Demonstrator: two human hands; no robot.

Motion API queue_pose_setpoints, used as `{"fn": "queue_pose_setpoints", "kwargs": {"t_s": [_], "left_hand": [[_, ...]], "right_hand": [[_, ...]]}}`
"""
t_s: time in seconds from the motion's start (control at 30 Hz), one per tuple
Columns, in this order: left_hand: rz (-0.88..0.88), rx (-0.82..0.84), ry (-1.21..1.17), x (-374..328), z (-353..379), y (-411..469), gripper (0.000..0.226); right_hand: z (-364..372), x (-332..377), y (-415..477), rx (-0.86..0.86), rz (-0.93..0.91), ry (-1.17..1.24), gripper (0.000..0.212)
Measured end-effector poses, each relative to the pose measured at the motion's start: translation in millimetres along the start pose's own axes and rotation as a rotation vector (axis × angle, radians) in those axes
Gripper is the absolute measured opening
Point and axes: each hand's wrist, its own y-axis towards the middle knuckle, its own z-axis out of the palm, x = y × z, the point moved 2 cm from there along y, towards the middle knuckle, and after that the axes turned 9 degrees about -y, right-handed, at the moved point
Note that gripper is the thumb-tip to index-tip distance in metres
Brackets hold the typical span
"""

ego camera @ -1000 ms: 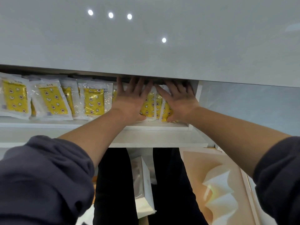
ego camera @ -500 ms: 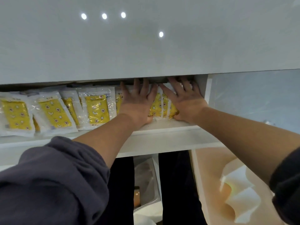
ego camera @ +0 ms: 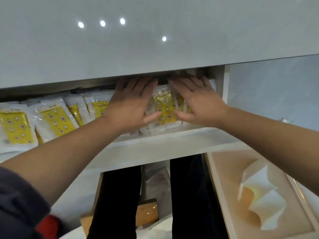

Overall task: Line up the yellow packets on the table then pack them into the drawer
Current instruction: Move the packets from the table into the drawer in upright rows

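Several yellow packets in clear wrappers lie in a row inside the open white drawer [ego camera: 165, 135], under the edge of the grey table top [ego camera: 155, 49]. My left hand [ego camera: 131, 106] and my right hand [ego camera: 196, 104] lie flat with straight fingers on either side of one yellow packet [ego camera: 164, 109] near the drawer's right end. Both thumbs touch that packet's lower part. The fingertips of both hands reach under the table edge. More packets [ego camera: 57, 121] lie to the left, partly overlapping.
Below the drawer my dark trouser legs [ego camera: 186, 195] stand on the floor. A beige open drawer or tray [ego camera: 217, 187] with white crumpled bags sits at the lower right. A brown box [ego camera: 145, 213] lies between my legs.
My hands have parted, showing a yellow packet between them that they covered before. The camera view has shifted slightly.
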Motion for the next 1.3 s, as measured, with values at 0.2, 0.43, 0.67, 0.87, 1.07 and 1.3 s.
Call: {"fn": "queue_pose_setpoints", "kwargs": {"t_s": [0.2,0.43,0.67,0.87,1.07,1.3], "left_hand": [[-0.139,-0.025,0.057,49.0,7.5,-18.0,0.069],[-0.127,-0.018,0.051,52.9,27.1,-19.7,0.068],[-0.119,-0.057,0.044,56.8,33.1,-17.7,0.069],[-0.174,-0.002,0.077,47.3,18.9,-26.4,0.076],[-0.202,-0.101,-0.024,65.3,-10.1,-66.5,0.083],[-0.273,0.204,0.166,142.6,-34.1,-135.5,0.124]], "right_hand": [[15.3,50.2,39.9,-0.219,0.132,0.084,0.063],[43.5,67.5,51.0,-0.464,0.099,-0.044,0.050],[50.8,67.1,56.5,-0.472,0.067,-0.055,0.051],[36.3,72.3,49.7,-0.318,0.093,-0.095,0.056],[2.4,97.3,48.1,-0.200,0.090,-0.066,0.068],[-6.6,167.0,78.2,0.066,-0.123,-0.130,0.116]]}}
